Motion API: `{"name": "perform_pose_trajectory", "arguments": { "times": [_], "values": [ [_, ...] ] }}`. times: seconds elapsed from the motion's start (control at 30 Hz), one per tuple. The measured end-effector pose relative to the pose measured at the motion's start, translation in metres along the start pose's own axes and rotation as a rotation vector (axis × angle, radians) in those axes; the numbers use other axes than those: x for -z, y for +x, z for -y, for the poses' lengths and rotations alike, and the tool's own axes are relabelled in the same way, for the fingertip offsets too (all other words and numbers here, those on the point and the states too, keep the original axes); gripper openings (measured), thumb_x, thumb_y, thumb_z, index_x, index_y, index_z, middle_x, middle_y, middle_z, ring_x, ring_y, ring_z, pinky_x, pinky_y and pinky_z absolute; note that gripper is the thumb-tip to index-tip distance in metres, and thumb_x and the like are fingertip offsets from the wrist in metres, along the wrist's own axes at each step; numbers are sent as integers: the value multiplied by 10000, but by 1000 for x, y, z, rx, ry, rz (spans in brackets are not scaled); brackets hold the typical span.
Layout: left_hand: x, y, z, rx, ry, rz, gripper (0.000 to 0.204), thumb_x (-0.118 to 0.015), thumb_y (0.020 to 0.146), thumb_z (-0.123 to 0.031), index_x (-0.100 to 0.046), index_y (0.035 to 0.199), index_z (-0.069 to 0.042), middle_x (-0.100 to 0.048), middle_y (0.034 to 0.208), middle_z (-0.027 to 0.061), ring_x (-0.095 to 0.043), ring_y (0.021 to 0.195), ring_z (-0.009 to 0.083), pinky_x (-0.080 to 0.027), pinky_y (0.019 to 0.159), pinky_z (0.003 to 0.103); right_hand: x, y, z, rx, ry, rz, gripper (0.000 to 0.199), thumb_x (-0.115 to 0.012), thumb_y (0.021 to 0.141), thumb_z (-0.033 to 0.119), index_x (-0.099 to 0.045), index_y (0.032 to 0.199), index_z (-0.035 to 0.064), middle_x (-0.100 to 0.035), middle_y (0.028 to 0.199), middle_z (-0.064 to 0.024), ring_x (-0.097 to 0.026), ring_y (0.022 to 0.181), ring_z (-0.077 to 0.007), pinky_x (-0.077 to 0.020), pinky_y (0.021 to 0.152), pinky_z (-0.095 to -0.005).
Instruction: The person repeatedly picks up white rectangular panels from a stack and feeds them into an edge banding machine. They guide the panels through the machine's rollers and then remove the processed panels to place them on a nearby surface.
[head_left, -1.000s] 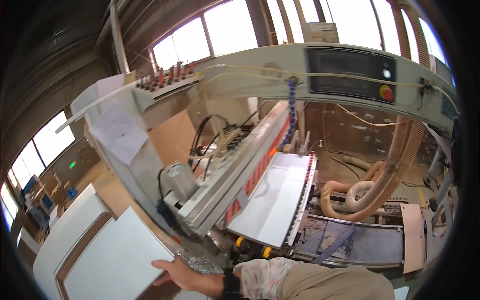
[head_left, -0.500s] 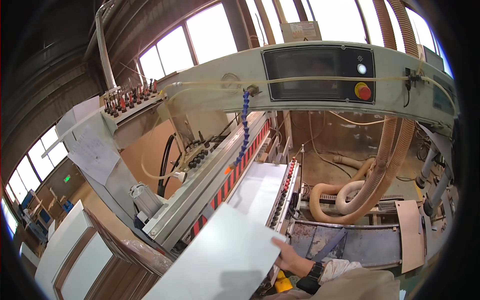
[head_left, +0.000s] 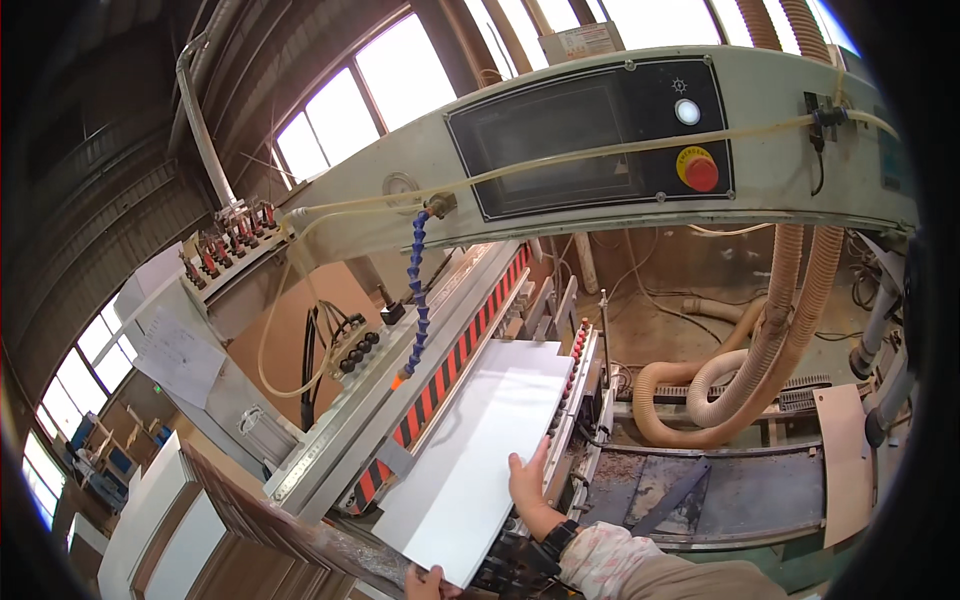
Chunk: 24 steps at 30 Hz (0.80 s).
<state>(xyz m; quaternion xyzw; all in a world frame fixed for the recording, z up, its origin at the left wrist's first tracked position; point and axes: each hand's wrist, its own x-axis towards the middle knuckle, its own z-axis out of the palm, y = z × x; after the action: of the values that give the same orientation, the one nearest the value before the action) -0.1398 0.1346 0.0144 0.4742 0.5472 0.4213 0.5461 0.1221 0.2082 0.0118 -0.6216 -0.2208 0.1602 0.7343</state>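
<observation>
A long white panel (head_left: 480, 450) lies on the bed of a large beige drilling machine (head_left: 600, 130), along its red-and-black striped fence (head_left: 450, 370). My right hand (head_left: 527, 482) rests on the panel's right edge, fingers on top, its patterned sleeve coming in from the lower right. My left hand (head_left: 425, 582) grips the panel's near end at the bottom of the picture and is only partly in view.
Beige dust hoses (head_left: 740, 380) curl on the floor to the right. A blue segmented hose (head_left: 418, 290) hangs over the fence. White panels (head_left: 150, 520) are stacked at lower left. A thin brown board (head_left: 845, 460) leans at the right.
One hand reached left toward the stacked white panels. A panel was then carried to the right and now lies on the machine bed with both hands on it. The view has swung right.
</observation>
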Motion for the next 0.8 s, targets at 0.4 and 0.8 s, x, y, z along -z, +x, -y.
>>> {"name": "perform_pose_trajectory", "arguments": {
  "times": [0.4,0.8],
  "values": [
    [-18,72,-17,34,136,180,203,-500,876,-121,-540,998,37,-594,797,96,-600,659,168,-505,622,273,-39,43,-11,66,-252,-103,790,-572,816,332,-135,1349,-54,-165,1401,-265,-150,1307,-401,-150,1065,-437],
    [-35,62,-23,-269,-25,65,423,-580,824,-184,-453,1155,47,-516,1047,165,-534,910,230,-437,803,318,11,50,17,-317,499,105,481,-404,900,434,-488,1182,54,-573,1076,-68,-551,961,-191,-433,813,-320]
  ]
}}
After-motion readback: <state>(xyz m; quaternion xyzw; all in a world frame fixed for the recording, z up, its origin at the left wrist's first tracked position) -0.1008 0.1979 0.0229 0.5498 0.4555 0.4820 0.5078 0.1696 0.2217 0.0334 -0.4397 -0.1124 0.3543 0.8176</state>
